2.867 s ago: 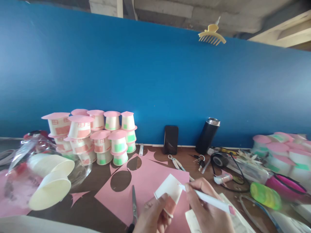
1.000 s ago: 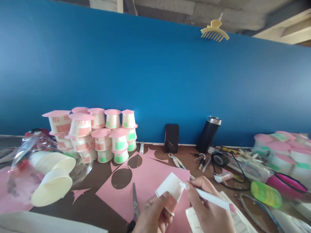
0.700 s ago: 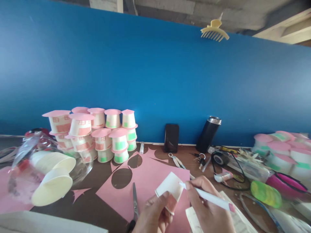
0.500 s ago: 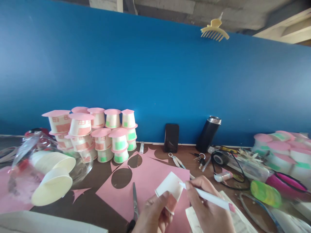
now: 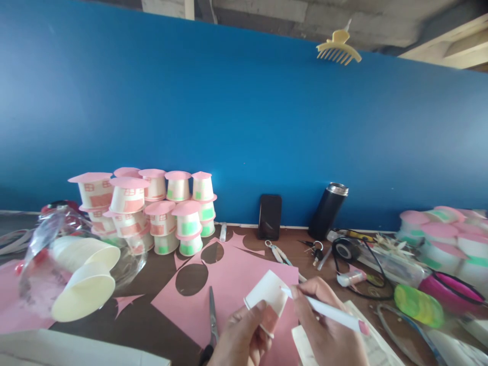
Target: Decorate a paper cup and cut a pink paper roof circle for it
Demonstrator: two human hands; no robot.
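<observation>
My left hand (image 5: 244, 333) grips a white paper cup (image 5: 267, 295) that is tilted and has a reddish-pink coloured patch near its rim. In my right hand (image 5: 328, 325) is a white marker (image 5: 333, 310) with a pink end; its tip is at the cup's upper right side. Under both hands lies a pink paper sheet (image 5: 236, 269) with round holes cut out of it. Scissors (image 5: 212, 317) rest on the sheet, left of my left hand, their handles partly hidden.
Decorated cups with pink paper tops (image 5: 129, 195) stand stacked at the left. Plain cups (image 5: 84, 290) lie in a plastic bag. A phone (image 5: 270, 217) and a black bottle (image 5: 328, 211) lean by the blue partition (image 5: 244, 112). Keys, cables and more decorated cups (image 5: 440, 234) crowd the right.
The whole view has shifted very slightly. Both hands, the cup and the marker keep nearly the same pose.
</observation>
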